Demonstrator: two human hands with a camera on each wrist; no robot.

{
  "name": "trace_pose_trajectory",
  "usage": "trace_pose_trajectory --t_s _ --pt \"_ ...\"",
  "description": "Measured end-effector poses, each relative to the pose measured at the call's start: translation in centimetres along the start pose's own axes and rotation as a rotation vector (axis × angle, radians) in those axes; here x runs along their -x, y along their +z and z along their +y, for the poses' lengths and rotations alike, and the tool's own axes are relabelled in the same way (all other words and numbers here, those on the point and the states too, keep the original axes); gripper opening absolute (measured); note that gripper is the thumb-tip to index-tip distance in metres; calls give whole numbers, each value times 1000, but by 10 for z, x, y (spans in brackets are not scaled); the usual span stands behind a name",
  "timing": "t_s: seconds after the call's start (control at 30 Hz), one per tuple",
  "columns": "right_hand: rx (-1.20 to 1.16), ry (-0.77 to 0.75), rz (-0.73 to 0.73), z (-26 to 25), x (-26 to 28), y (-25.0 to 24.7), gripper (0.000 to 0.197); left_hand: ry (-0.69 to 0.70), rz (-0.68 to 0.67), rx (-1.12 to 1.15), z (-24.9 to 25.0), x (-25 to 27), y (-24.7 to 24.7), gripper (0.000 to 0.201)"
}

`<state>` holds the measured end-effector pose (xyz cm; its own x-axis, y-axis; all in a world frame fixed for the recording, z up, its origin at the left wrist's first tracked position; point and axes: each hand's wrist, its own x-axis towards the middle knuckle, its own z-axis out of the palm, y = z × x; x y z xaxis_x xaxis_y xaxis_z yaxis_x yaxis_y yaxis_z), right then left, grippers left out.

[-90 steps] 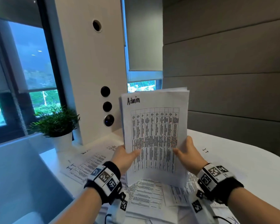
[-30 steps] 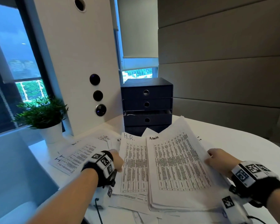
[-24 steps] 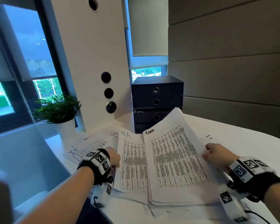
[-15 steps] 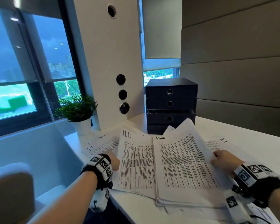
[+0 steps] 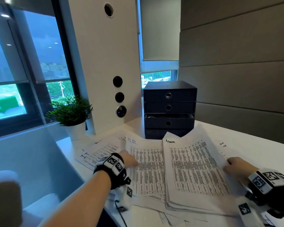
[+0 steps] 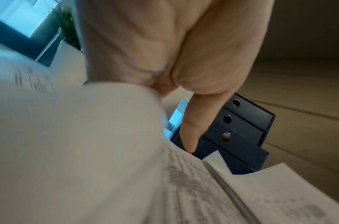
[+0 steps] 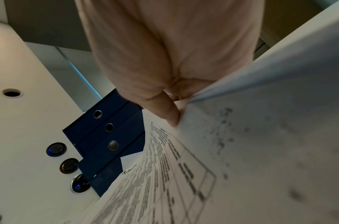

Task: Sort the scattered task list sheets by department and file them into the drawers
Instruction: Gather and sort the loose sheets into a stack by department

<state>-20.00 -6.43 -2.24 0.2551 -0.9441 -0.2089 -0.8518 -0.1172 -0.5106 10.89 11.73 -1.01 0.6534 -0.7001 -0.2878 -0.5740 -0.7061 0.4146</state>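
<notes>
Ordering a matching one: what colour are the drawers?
Drawers: dark navy blue, best in right wrist view.

We see a white counter (image 5: pixel 246 133) bearing a drawer unit (image 5: pixel 169 108), sheets (image 5: pixel 147 169) spread before it, a plant (image 5: pixel 70 112) left of it.

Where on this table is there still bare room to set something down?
Bare tabletop lies right of the drawer unit, past the right-hand IT sheet toward the padded wall. The drawer unit's top is bare too. The near middle is crowded: the H.R. sheet, the Admin stack and loose sheets beneath overlap there.
</notes>
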Motion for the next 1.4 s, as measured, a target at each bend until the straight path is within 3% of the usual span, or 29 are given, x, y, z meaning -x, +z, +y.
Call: trace_pose_trajectory --t_s 0.23,0.37,0.5,0.6,0.7,0.87,0.97,1.1,1.27,1.33,1.4 --pt "-76 0 6 4 -7 2 20 25 -131 219 45 5 43 57" --pt "-107 4 -5 7 -10 3 16 21 -115 121 59 8 52 66" --pt "-119 0 -20 13 -14 2 14 4 -56 104 50 -1 37 61" --pt "-129 -3 -23 14 -16 4 12 35 -17 46 42 -12 28 72" --pt "-145 -6 -52 15 -23 5 12 22 -60 -22 32 -22 20 90" --pt "-125 -21 -122 22 -38 3 13 -6 -6 -158 9 -39 12 68" --pt "-77 -48 -108 21 -38 3 13 51 22 -222 -6 -30 4 58" --pt "40 -133 14 9 -21 3 11 137 -140 -324 -29 -1 -13 78" --pt "120 -200 105 12 -1 1 4 272 -391 -409 -55 35 -16 119" --pt "135 -186 112 12 5 2 3 324 -401 -576 -63 45 -15 120" --pt "135 -166 111 10 7 5 4 366 -419 -591 -65 52 -16 112"
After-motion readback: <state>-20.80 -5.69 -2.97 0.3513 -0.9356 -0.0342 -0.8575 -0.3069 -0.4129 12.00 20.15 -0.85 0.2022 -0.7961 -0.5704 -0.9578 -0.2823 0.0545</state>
